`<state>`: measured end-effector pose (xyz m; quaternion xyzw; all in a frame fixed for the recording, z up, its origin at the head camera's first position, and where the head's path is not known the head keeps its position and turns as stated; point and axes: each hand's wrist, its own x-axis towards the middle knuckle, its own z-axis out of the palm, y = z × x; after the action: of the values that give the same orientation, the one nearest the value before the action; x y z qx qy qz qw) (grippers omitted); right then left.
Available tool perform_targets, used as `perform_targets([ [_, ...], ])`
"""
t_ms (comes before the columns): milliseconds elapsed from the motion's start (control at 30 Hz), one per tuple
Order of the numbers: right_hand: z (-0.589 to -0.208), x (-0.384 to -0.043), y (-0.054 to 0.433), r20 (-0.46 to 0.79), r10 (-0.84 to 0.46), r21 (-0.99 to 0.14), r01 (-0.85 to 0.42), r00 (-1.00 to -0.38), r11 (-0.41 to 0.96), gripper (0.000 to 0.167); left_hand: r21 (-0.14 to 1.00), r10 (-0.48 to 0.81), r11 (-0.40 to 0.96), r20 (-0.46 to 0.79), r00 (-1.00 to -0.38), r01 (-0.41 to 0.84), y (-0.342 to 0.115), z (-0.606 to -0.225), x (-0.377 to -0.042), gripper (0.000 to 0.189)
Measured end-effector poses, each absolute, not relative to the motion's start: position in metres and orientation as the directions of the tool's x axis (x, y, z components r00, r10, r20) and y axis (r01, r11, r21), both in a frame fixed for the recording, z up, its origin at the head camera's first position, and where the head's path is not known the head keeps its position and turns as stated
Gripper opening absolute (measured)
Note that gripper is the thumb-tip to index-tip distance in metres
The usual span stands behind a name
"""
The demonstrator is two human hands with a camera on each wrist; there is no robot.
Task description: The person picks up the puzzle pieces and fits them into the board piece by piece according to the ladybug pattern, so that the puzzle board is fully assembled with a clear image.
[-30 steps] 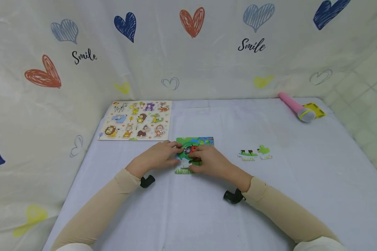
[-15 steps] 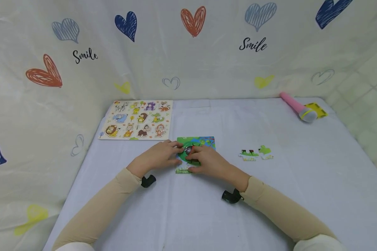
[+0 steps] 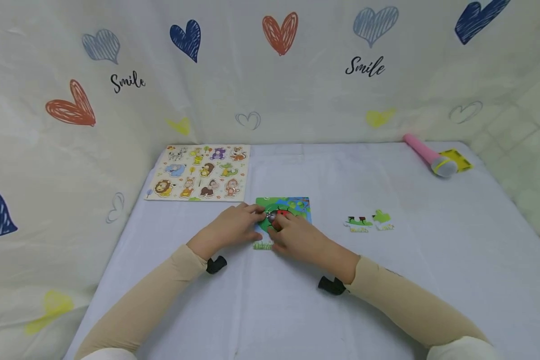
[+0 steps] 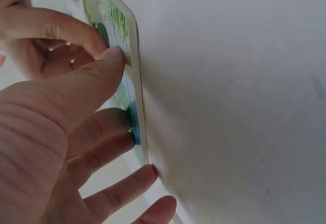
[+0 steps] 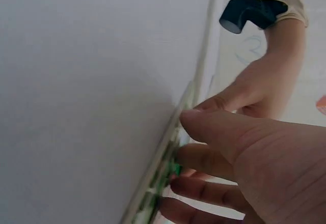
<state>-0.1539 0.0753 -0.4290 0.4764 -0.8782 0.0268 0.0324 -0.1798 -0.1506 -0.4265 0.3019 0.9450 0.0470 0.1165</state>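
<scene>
A small square jigsaw puzzle board (image 3: pixel 284 201) with a ladybug on a green leaf lies flat at mid-table. My left hand (image 3: pixel 235 223) rests on its left side; in the left wrist view the thumb (image 4: pixel 104 66) lies on the near edge and fairly straight fingers touch the left edge. My right hand (image 3: pixel 302 240) covers the lower right part of the board, fingertips on the ladybug picture. In the right wrist view its thumb (image 5: pixel 204 124) touches the board's edge and its fingers extend onto the surface. What lies under these fingertips is hidden.
Two loose joined-looking puzzle pieces, one with green grass (image 3: pixel 359 222), the other a green piece (image 3: pixel 381 219), lie to the right. An animal puzzle board (image 3: pixel 198 172) lies back left. A pink toy microphone (image 3: pixel 427 152) and a yellow square frame (image 3: pixel 459 159) are back right.
My right fingers have shifted slightly on the ladybug picture, covering more of it half a second ago and less now. The left hand stays at the board's left side.
</scene>
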Motion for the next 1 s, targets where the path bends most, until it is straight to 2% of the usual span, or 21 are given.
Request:
perform_targets([
  [200, -0.424, -0.148, 0.088, 0.031, -0.834, -0.132, -0.829, -0.552, 0.543, 0.031, 0.162, 0.572, 0.82, -0.195, -0.797, 0.55, -0.151, -0.429, -0.178, 0.064],
  [267, -0.424, -0.147, 0.096, 0.018, -0.817, -0.185, -0.805, -0.576, 0.563, 0.03, 0.159, 0.572, 0.82, -0.194, -0.797, 0.55, -0.151, -0.428, -0.178, 0.065],
  [400, -0.425, -0.148, 0.115, 0.006, -0.761, -0.211, -0.745, -0.649, 0.633, 0.031, 0.164, 0.575, 0.818, -0.191, -0.796, 0.552, -0.151, -0.427, -0.178, 0.066],
  [533, -0.423, -0.151, 0.136, 0.006, -0.715, -0.177, -0.704, -0.7, 0.688, 0.029, 0.167, 0.57, 0.821, -0.198, -0.797, 0.545, -0.151, -0.426, -0.178, 0.066],
  [700, -0.414, -0.15, 0.163, 0.006, -0.654, -0.12, -0.649, -0.757, 0.751, 0.036, 0.18, 0.565, 0.824, -0.207, -0.799, 0.537, -0.151, -0.425, -0.176, 0.066],
  [900, -0.405, -0.148, 0.19, -0.051, -0.545, -0.105, -0.538, -0.837, 0.836, 0.045, 0.192, 0.559, 0.828, -0.205, -0.803, 0.528, -0.151, -0.426, -0.175, 0.067],
  [1000, -0.403, -0.148, 0.205, -0.099, -0.497, -0.063, -0.493, -0.862, 0.868, 0.047, 0.198, 0.556, 0.83, -0.21, -0.804, 0.522, -0.149, -0.426, -0.175, 0.067],
])
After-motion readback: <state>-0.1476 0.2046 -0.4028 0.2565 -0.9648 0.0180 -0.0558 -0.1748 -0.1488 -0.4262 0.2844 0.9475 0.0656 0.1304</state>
